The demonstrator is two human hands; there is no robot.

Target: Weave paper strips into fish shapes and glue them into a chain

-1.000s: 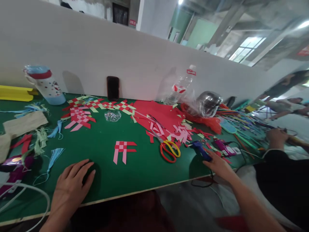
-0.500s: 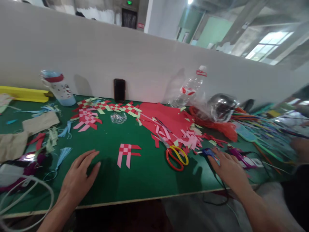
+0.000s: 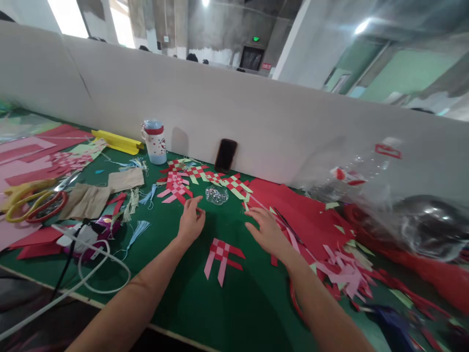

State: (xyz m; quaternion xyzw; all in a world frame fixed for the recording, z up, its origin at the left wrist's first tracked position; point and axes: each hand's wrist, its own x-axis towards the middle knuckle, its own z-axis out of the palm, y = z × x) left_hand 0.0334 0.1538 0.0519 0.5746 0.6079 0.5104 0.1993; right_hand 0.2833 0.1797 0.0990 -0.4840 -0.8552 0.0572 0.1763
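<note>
My left hand (image 3: pixel 191 220) is just short of a small clear dish of beads (image 3: pixel 217 196), fingers loosely bent, thumb apart, nothing in it. On the other side of the dish, my right hand (image 3: pixel 266 230) hovers with fingers stretched out and holds nothing. Between my forearms a woven pink-and-red paper piece (image 3: pixel 221 250), with loose strips, lies flat on the green table. Several finished-looking woven paper pieces (image 3: pixel 177 187) lie in a row behind my left hand. My right forearm partly covers red-handled scissors (image 3: pixel 294 296).
Red paper (image 3: pixel 296 205) and pink scraps (image 3: pixel 344 274) spread at right, near a plastic bottle (image 3: pixel 353 173) and a blue tool (image 3: pixel 390 322). A phone (image 3: pixel 226 155) leans on the partition. At left are a cup (image 3: pixel 154 142), blue tassels (image 3: pixel 137 232), scissors (image 3: pixel 46 205) and a white cable (image 3: pixel 106 288).
The view has swung left. Both hands have moved forward over the table to either side of the bead dish; my right hand has left the blue tool. The woven piece stays in place.
</note>
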